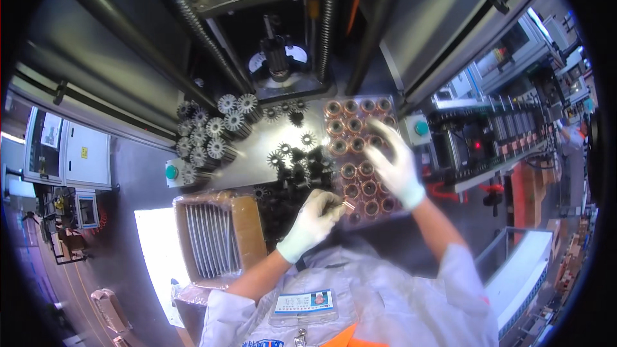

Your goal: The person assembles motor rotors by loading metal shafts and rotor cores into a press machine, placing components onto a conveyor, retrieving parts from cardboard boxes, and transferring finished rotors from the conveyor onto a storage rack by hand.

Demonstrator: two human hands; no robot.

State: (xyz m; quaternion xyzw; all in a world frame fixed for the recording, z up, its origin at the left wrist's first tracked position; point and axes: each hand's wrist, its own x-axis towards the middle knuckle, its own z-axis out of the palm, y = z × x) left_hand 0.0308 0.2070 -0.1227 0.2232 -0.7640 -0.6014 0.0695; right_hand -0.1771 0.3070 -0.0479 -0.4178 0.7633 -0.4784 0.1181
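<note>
My left hand [319,214], in a white glove, is closed near my chest. A small copper commutator [349,205] shows at its fingertips, partly hidden by them. My right hand [397,166], gloved too, reaches over a clear plastic tray [360,217] filled with rows of round copper commutators. Its thumb and fingers are apart above the tray's right part, slightly blurred, and cover some of the commutators. Just left of the tray lies a heap of black slotted end pieces [302,170], close beyond my left hand.
Slotted metal rotor cores [215,127] stand stacked at left on the metal plate [250,166]. A cardboard box [249,225] holds several steel shafts [209,238]. Ahead rises a press with a fixture [277,58]. Green buttons [421,128] sit at both sides.
</note>
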